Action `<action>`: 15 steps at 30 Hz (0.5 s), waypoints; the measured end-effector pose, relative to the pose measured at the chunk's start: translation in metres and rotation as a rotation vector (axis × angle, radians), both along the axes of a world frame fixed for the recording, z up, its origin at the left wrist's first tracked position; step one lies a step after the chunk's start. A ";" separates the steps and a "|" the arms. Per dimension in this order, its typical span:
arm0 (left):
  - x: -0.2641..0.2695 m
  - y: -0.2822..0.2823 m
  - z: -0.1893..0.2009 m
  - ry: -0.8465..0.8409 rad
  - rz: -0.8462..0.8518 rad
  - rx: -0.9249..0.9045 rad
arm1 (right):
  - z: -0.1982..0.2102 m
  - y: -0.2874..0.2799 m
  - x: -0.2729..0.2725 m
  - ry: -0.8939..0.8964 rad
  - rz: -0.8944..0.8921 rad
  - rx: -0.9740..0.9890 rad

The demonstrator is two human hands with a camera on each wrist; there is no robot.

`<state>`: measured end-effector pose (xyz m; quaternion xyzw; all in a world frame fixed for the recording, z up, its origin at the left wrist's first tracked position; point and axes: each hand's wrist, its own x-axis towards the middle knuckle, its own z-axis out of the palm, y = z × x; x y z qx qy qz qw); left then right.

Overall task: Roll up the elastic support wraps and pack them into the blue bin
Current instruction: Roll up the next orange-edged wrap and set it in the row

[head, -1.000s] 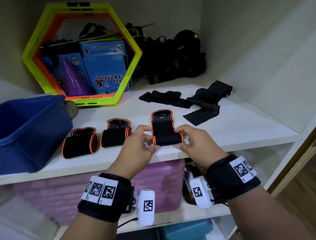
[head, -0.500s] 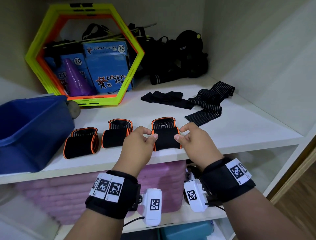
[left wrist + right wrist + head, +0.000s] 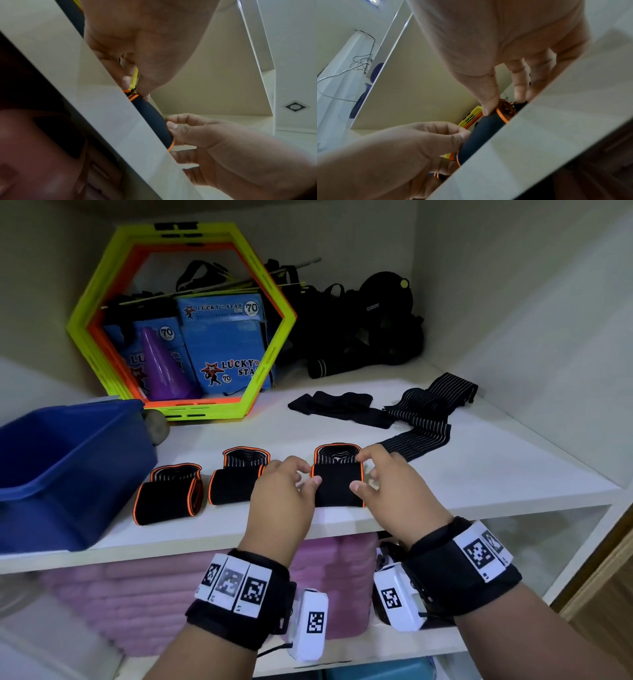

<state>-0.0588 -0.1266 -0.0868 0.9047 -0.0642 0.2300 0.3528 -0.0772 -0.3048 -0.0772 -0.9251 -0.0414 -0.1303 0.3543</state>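
A black elastic wrap with orange trim (image 3: 337, 479) lies partly rolled near the front edge of the white shelf (image 3: 479, 474). My left hand (image 3: 308, 474) pinches its left end and my right hand (image 3: 361, 470) pinches its right end, thumbs on top of the roll. The wrist views show the same roll (image 3: 150, 117) (image 3: 481, 135) between both thumbs. Two more orange-trimmed wraps (image 3: 168, 494) (image 3: 236, 481) lie to the left, partly rolled. The blue bin (image 3: 68, 467) stands at the shelf's left end; what I see of its inside holds nothing.
A striped wrap (image 3: 421, 419) and a plain black wrap (image 3: 339, 407) lie unrolled behind my hands. A green and orange hexagon ring (image 3: 181, 320) leans at the back over blue boxes and a purple cone (image 3: 164, 368). Black gear (image 3: 359, 330) fills the back corner.
Both hands have moved forward from the shelf edge with the wrap. The roll has advanced toward the back, and less flat wrap shows beyond it.
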 end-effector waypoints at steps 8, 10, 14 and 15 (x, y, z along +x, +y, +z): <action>-0.005 -0.003 -0.006 -0.076 -0.090 0.101 | 0.029 -0.014 0.014 0.027 0.182 -0.321; -0.004 -0.004 -0.005 -0.072 -0.075 0.121 | 0.040 -0.014 0.020 0.049 0.225 -0.423; -0.003 -0.005 -0.001 -0.087 -0.048 0.182 | 0.058 -0.010 0.036 0.071 0.353 -0.579; -0.003 -0.005 0.001 -0.086 -0.043 0.196 | 0.062 -0.008 0.042 0.080 0.374 -0.620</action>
